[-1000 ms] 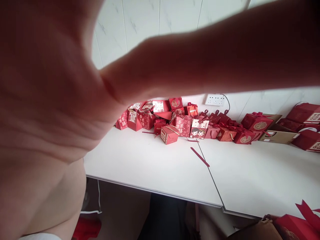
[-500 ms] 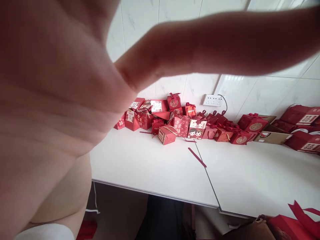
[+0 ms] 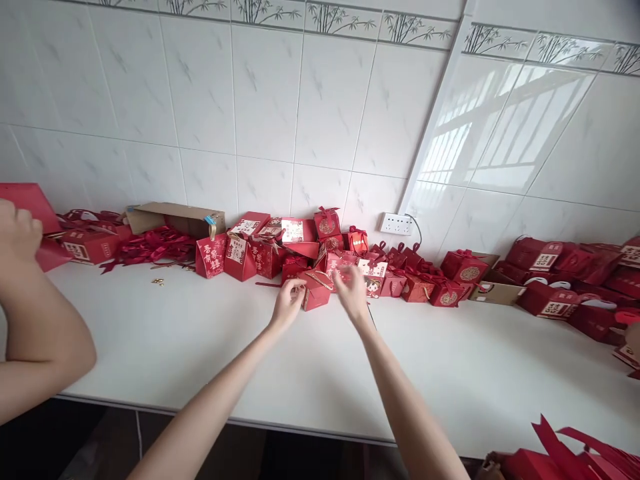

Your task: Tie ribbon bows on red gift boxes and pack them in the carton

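Note:
Near the middle of the table, a small red gift box [image 3: 318, 297] with a twisted gold cord handle is between my two hands. My left hand [image 3: 287, 305] is at the box's left side, thumb and fingers closed against its edge. Just right of the box hovers my right hand [image 3: 352, 293], slightly blurred, its thumb and fingers apart with nothing visible between them. Directly behind stands a row of red gift boxes [image 3: 239, 257], some with pale printed labels. A box with a cartoon face [image 3: 373, 285] is partly covered by my right hand.
At the left edge, another person's hand [image 3: 17, 233] is beside a red box. Dark red ribbons [image 3: 157, 247] lie by a cardboard box [image 3: 175, 212]. Small gold pieces [image 3: 158, 281] are on the white table [image 3: 225, 333]. More red boxes [image 3: 545, 300] stand right; a power strip [image 3: 397, 223] is on the wall.
The large hand that blocked the view close to the camera is gone. Both my hands now reach forward to the gold-corded box, and the view has tilted up and widened leftward.

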Demonstrator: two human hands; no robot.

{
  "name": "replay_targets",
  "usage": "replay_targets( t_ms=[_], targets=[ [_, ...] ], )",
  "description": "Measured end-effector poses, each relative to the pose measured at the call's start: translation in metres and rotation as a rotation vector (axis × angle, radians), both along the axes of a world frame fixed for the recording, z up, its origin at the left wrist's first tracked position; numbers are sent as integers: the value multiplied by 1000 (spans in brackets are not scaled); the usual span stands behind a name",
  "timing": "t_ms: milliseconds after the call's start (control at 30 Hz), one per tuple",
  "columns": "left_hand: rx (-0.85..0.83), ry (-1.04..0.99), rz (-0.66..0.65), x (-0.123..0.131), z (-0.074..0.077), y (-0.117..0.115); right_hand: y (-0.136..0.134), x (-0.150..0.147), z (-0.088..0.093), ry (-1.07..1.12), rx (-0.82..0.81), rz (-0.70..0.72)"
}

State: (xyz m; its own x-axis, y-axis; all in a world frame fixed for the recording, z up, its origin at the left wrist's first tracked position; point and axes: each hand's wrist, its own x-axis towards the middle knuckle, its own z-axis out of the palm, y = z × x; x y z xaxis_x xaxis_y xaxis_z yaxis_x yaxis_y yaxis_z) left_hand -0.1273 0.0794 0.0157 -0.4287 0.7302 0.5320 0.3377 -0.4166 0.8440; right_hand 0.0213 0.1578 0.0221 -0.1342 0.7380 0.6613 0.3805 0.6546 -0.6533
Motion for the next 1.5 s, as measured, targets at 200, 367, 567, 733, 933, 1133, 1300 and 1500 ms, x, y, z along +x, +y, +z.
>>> replay_targets(
  t_ms=[200,367,567,733,933,1133,1300,1500],
  targets=[
    [-107,-109,161,-26,-68,16,8,-44,-31,-114,-232,-56],
    [-178,-150,131,-30,-79,23,14,-50,-33,-217,-319,66],
    [-121,-205,4,-12,-65,7,1,3,-60,22,-324,501],
    [-148,-172,-155,-5,-48,-11,-6,47,-67,-15,-460,641],
    [-231,-119,-330,5,-48,-17,-15,53,-41,114,-511,512],
    [-152,-191,-418,-2,-43,-16,-23,56,-30,-27,-384,367],
    [-67,-342,38,-32,-21,-12,-30,74,-7,-203,-448,198],
    [-426,46,142,-49,-11,-16,-44,72,0,-419,-547,335]
  ],
)
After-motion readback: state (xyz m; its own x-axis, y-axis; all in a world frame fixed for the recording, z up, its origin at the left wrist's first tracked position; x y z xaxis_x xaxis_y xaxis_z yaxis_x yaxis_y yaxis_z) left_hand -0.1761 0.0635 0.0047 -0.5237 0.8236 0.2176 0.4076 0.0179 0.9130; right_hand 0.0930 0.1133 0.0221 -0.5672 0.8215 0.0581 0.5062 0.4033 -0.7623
